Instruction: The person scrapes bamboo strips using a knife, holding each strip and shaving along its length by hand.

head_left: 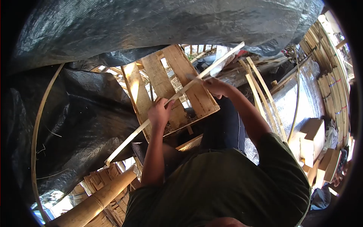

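Note:
A long pale bamboo strip point(130, 142) runs diagonally over a slatted wooden stand point(155, 72), from the lower left to the upper right. My left hand point(159, 113) is closed around the strip near its middle, above the left slats. Farther up the strip, my right hand point(215, 87) is closed on what looks like a knife point(192, 77). Its blade is blurred and lies against or just over the strip; I cannot tell which. My right fingers partly hide the handle.
Black plastic sheeting point(75, 109) hangs at the left, and more tarp point(170, 22) covers the top. A thick bamboo pole point(94, 200) lies lower left. Several split strips point(264, 94) lean right of my arm. Wooden blocks point(313, 138) and bundled bamboo point(334, 94) stand farther right.

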A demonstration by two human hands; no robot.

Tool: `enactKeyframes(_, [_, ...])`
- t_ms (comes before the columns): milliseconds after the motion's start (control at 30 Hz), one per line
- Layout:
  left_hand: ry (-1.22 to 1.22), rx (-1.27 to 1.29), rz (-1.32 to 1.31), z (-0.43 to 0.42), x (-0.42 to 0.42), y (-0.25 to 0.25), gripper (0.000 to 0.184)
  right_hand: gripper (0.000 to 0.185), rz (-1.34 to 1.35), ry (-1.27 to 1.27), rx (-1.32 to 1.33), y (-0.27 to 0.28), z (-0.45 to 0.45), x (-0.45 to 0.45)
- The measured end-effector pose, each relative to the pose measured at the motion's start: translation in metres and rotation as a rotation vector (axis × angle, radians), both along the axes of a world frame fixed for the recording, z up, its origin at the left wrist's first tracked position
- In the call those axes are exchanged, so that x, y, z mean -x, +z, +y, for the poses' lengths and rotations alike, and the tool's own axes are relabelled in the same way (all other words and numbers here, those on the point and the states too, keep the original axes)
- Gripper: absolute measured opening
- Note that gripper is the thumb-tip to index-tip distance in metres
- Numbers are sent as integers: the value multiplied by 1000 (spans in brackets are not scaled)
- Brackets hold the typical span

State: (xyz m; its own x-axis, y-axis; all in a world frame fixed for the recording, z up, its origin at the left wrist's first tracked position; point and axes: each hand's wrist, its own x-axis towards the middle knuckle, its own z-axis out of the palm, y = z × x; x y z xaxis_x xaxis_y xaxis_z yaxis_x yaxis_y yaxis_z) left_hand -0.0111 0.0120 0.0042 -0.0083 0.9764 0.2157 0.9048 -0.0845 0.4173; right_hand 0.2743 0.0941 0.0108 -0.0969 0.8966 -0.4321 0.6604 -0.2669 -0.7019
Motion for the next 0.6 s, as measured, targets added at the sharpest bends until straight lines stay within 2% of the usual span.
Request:
enactKeyframes(67, [-11, 12, 27, -1, 0, -2, 29, 32, 470, 190, 487, -21, -3, -42])
enactKeyframes(100, [-8, -19, 8, 0, -1, -2, 29, 38, 875, 127, 635, -38, -9, -67])
enactKeyframes(133, [-2, -47, -14, 0, -2, -2, 29, 38, 875, 117, 640, -38, -23, -83])
enactKeyframes(200, [7, -19, -8, -1, -2, 0, 29, 45, 1113, 247, 558, -32, -72, -102])
enactKeyframes(267, [-8, -37, -9, 1, -1, 0, 30, 46, 1247, 295, 775, -45, -110, -113])
enactKeyframes(300, [-7, -39, -4, 2, -1, -1, 31, 44, 1331, 417, 884, -51, -117, -111])
enactKeyframes(333, [-9, -30, -9, 2, -1, -3, 31, 44, 1331, 408, 889, -55, -123, -113])
enactKeyframes(400, [-14, -47, -11, 3, -1, -3, 31, 46, 1303, 172, 946, -57, -129, -113])
enactKeyframes(433, [-5, -35, 1, 3, -2, -1, 31, 53, 1372, 124, 889, -68, -119, -115])
enactKeyframes(500, [-3, -55, -2, 4, -2, 0, 30, 58, 1216, -231, 597, -81, -94, -113])
enactKeyframes(533, [-9, -65, -11, 2, -2, -1, 30, 62, 1144, -270, 447, -96, -76, -116])
enactKeyframes(567, [-5, -58, -8, 0, -3, -1, 30, 51, 1117, -434, 274, -112, -58, -112])
enactKeyframes(600, [6, -51, 16, 0, -3, -2, 30, 50, 957, -603, 133, -115, -45, -109])
